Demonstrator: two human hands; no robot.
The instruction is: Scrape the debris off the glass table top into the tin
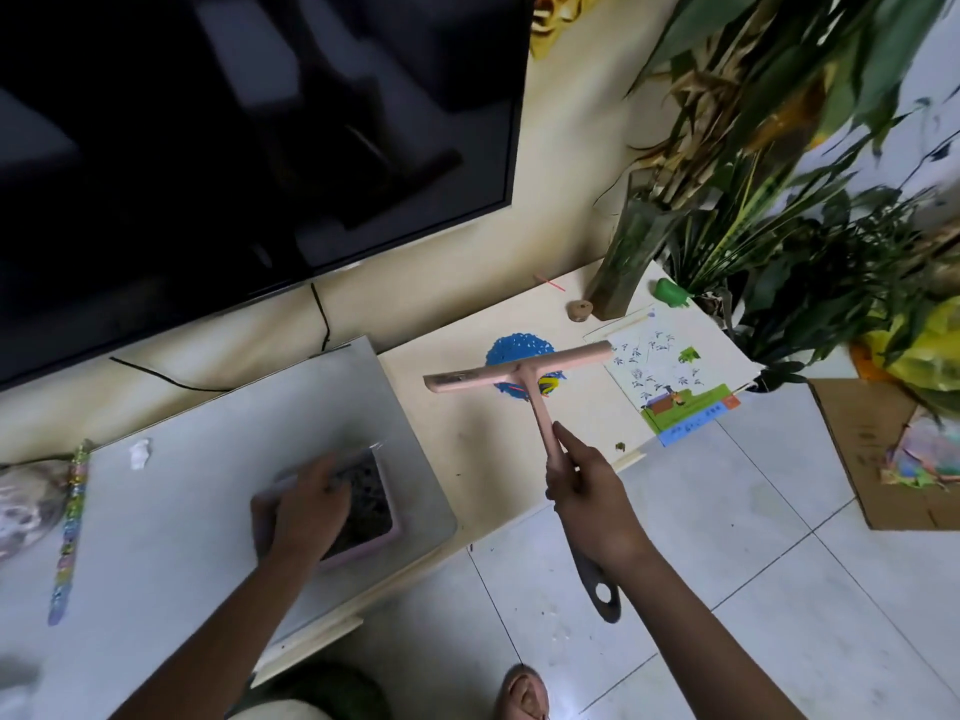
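Observation:
A pink tin (387,532) holding dark debris sits on the glass table top (208,459) near its right corner. My left hand (306,506) lies over the tin's near left part and grips its rim. My right hand (587,491) grips the handle of a pink T-shaped scraper (524,371). The scraper is raised to the right of the glass, its blade crosswise above the cream shelf. The grey end of its handle sticks out below my wrist.
A large dark TV (234,148) stands behind the glass. A blue mat (511,348), a picture book (675,387), a green toy (670,292) and potted plants (779,200) fill the shelf's right side. A bead string (70,527) and white scrap (139,453) lie on the glass. A cardboard sheet (878,459) lies on the floor tiles.

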